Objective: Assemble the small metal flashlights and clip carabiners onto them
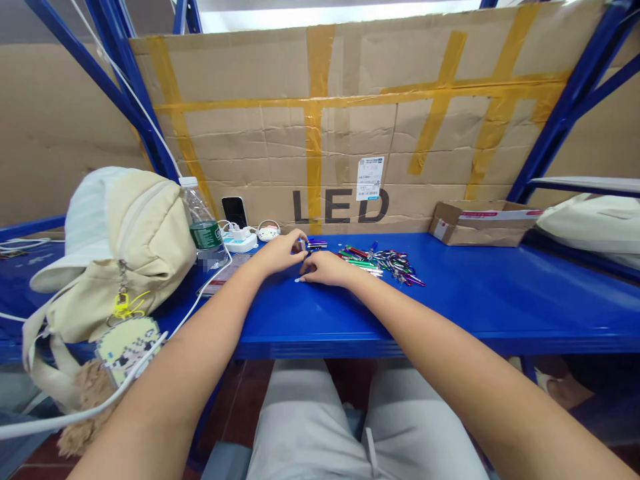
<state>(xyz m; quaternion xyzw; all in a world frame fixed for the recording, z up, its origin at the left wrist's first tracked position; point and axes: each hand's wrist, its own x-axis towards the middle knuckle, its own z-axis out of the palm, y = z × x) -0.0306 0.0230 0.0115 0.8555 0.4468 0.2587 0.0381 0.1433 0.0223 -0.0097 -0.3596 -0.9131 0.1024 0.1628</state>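
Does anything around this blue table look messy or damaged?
Mildly: what look like colourful pens to the right of the right hand lie jumbled, pointing various ways. Behind, the cardboard is creased and crisscrossed with yellow tape, so it looks worn. I see no spill.

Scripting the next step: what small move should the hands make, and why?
Probably bring the right hand slightly closer to the left hand: their bent fingers face each other, beside loose slim coloured items. Anything held is too small to tell.
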